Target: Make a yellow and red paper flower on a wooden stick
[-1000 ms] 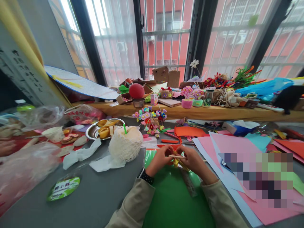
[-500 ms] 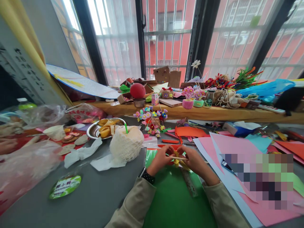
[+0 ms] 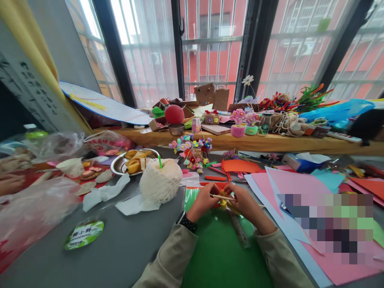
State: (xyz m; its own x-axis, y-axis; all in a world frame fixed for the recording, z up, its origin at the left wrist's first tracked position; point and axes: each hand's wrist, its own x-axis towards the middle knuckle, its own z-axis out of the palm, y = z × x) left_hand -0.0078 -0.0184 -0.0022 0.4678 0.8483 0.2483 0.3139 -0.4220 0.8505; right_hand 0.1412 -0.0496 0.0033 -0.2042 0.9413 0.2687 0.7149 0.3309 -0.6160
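Observation:
My left hand (image 3: 204,201) and my right hand (image 3: 246,203) meet above a green mat (image 3: 228,248), fingers pinched. Between them is a small crumpled piece of yellow paper (image 3: 223,205), partly hidden by the fingers. A thin wooden stick (image 3: 223,197) lies across its front and runs into my right hand's fingers; its tip reaches my left fingertips. My left fingers appear to hold the yellow paper's upper edge. Under the hands, a clear ruler (image 3: 240,233) lies slanted on the mat.
To the left stand a net-wrapped coconut (image 3: 160,182) with a green straw and a metal bowl (image 3: 115,167) of peels. Pink and white paper sheets (image 3: 295,180) spread at right. Small craft flowers (image 3: 192,150) stand ahead. Another person's hand (image 3: 10,184) shows at far left.
The fingers shift slightly around the yellow paper and the stick tilts a little. The whole view drifts slightly; both hands stay in the same place over the mat.

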